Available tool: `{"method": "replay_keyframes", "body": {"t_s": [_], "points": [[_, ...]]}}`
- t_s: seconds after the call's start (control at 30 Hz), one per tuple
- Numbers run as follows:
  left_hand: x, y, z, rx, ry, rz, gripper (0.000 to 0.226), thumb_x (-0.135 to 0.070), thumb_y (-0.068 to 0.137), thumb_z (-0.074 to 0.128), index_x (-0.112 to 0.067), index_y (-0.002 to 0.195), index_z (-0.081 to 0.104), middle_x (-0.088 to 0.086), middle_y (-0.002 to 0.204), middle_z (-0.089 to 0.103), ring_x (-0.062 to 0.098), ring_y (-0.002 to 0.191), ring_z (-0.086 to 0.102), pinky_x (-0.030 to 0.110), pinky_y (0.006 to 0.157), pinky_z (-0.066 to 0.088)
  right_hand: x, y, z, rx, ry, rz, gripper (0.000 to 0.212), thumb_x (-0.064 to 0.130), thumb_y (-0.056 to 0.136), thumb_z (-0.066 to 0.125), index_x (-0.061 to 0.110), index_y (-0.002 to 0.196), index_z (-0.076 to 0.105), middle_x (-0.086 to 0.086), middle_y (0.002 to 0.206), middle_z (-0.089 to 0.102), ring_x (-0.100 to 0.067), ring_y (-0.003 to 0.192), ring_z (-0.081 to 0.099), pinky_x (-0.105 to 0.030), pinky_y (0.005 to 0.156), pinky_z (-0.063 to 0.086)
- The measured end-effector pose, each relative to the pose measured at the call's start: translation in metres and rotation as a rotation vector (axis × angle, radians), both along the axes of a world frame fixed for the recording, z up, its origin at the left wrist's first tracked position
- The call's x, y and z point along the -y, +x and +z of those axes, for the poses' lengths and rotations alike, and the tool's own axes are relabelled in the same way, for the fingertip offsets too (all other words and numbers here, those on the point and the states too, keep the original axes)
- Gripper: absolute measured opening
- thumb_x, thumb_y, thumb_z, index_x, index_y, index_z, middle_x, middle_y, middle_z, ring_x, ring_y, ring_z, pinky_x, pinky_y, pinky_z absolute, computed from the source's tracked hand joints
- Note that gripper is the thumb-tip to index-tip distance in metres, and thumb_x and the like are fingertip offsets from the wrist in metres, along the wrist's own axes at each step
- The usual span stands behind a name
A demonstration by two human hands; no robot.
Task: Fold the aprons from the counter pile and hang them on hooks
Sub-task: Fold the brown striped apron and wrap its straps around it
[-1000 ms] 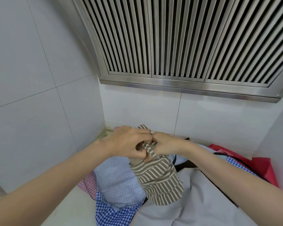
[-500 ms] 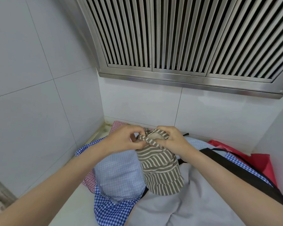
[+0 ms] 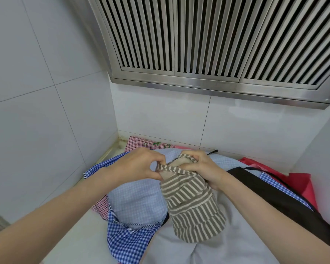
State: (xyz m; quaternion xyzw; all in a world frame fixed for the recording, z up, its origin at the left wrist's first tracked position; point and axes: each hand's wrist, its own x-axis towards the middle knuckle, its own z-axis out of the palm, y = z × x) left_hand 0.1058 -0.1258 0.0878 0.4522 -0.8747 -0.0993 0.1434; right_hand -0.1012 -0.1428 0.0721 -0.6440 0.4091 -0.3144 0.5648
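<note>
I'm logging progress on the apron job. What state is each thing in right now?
striped apron: folded into a bundle, held up above the pile
strap: stretched between both hands
left hand: pinches the strap
right hand: grips the bundle's top
apron pile: unfolded, heaped on the counter

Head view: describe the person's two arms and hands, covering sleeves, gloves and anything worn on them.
Both forearms are bare all the way to the frame edges, with no sleeve showing. The left hand and right hand are bare and ungloved. No ring, watch, bracelet or marking shows on the visible sides of the fingers and wrists.
</note>
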Motion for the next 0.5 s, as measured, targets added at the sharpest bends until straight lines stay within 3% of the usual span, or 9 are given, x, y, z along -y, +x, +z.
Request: {"method": "replay_keyframes", "body": {"t_s": [0.07, 0.13, 0.2, 0.3, 0.4, 0.5], "points": [[-0.001, -0.001, 0.0, -0.107, 0.063, 0.063, 0.029, -0.02, 0.074, 0.078, -0.028, 0.062, 0.053, -0.021, 0.051, 0.052, -0.008, 0.054, 0.048, 0.01, 0.053, 0.033, -0.003, 0.002, -0.001, 0.031, -0.008, -0.086, 0.011, -0.003, 0.077, 0.068, -0.003, 0.086, 0.062, -0.01, 0.079, 0.06, -0.017, 0.076, 0.059, -0.027, 0.071, 0.047], [-0.003, -0.003, -0.002, -0.251, 0.123, 0.111, 0.038, -0.009, 0.072, 0.078, -0.029, 0.056, 0.05, -0.021, 0.049, 0.051, -0.004, 0.045, 0.046, 0.01, 0.05, 0.032, -0.003, 0.003, -0.003, 0.075, 0.001, -0.152, 0.01, -0.004, 0.078, 0.067, 0.006, 0.08, 0.064, -0.006, 0.075, 0.063, -0.014, 0.071, 0.061, -0.025, 0.068, 0.048], [-0.003, -0.008, -0.003, -0.393, 0.154, 0.194, 0.038, -0.001, 0.07, 0.074, -0.023, 0.052, 0.05, -0.014, 0.052, 0.051, -0.003, 0.042, 0.044, 0.01, 0.049, 0.032, -0.004, 0.006, -0.003, 0.138, 0.025, -0.194, 0.008, -0.002, 0.078, 0.067, 0.001, 0.084, 0.064, -0.01, 0.078, 0.065, -0.018, 0.073, 0.063, -0.029, 0.069, 0.049], [-0.002, -0.012, -0.011, -0.576, 0.157, 0.276, 0.034, 0.001, 0.068, 0.071, -0.02, 0.05, 0.05, -0.013, 0.051, 0.051, -0.005, 0.044, 0.044, 0.011, 0.051, 0.032, -0.001, 0.009, -0.004, 0.169, 0.059, -0.245, 0.021, 0.0, 0.078, 0.068, -0.009, 0.096, 0.063, -0.02, 0.087, 0.066, -0.027, 0.08, 0.063, -0.036, 0.075, 0.05], [-0.017, -0.012, -0.012, -0.497, 0.192, 0.149, 0.015, -0.025, 0.066, 0.072, -0.024, 0.069, 0.057, -0.022, 0.058, 0.055, 0.0, 0.046, 0.043, 0.015, 0.049, 0.031, 0.002, 0.003, -0.006, 0.178, 0.101, -0.274, 0.015, 0.0, 0.075, 0.07, -0.003, 0.089, 0.066, -0.017, 0.083, 0.066, -0.025, 0.075, 0.063, -0.032, 0.07, 0.05], [-0.024, -0.017, -0.014, -0.182, 0.07, 0.044, 0.031, -0.039, 0.074, 0.073, -0.019, 0.091, 0.056, -0.017, 0.066, 0.052, -0.003, 0.06, 0.047, 0.012, 0.053, 0.032, 0.004, -0.003, -0.007, 0.164, 0.116, -0.279, 0.012, 0.0, 0.072, 0.073, 0.007, 0.081, 0.068, -0.009, 0.076, 0.07, -0.021, 0.071, 0.066, -0.029, 0.068, 0.052]]}}
